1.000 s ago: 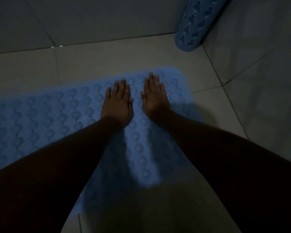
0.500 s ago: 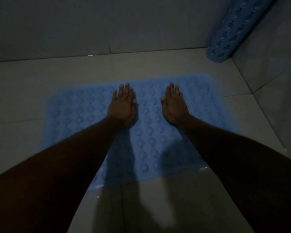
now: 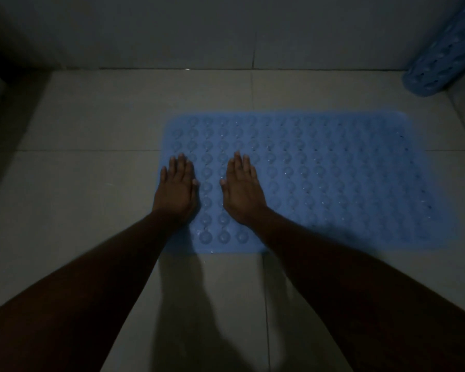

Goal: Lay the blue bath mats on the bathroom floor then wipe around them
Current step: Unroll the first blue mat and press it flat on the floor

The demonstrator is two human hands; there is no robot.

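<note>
Rolled blue mat (image 3: 446,60) cut off by right edge; flat mat's (image 3: 333,178) near-left part hidden under forearms.

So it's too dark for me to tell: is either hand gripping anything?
Nothing held. Left hand and right hand lie flat, palms down, on the mat.

Two blue rubbery bath mats with round bumps show, one flat rectangular mat (image 3: 333,178) across the centre and right of the frame and one rolled mat (image 3: 440,65) at the upper right, plus two bare hands, left (image 3: 176,190) and right (image 3: 243,191), at centre.
</note>
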